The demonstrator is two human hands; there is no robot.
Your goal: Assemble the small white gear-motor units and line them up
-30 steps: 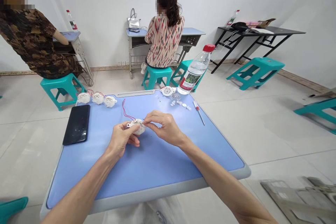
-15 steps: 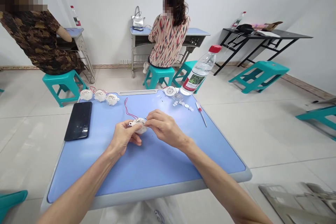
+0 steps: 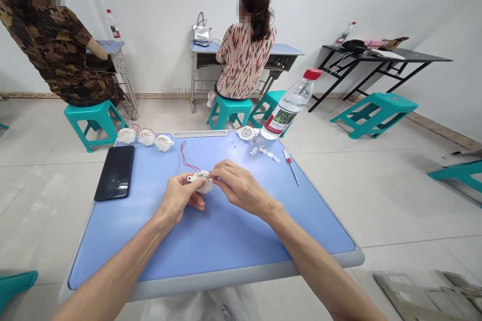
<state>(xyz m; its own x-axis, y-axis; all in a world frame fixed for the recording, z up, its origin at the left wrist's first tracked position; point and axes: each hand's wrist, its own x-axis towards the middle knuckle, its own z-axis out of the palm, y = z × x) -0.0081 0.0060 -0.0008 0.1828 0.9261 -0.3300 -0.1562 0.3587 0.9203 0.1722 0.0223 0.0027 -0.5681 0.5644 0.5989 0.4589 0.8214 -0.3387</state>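
A round white device (image 3: 205, 187) with a looped red wire (image 3: 184, 156) is held just above the middle of the blue table (image 3: 241, 241). My left hand (image 3: 181, 195) grips it from the left, thumb on top and fingers curled beneath. From the right, my right hand (image 3: 235, 183) has its thumb and fingertips pinched together at the device's upper right edge. Whatever lies between those fingertips is too small and covered to make out.
A phone (image 3: 115, 173) lies at the left, with white devices (image 3: 146, 137) behind it. A bottle (image 3: 289, 105), small white discs (image 3: 270, 155) and a screwdriver (image 3: 291, 166) occupy the right side. Two people sit beyond on green stools (image 3: 229, 112).
The whole view has shifted slightly, so things sit a little further right. My right fingertips still meet the device's edge, and the small tip seen above them before no longer shows.
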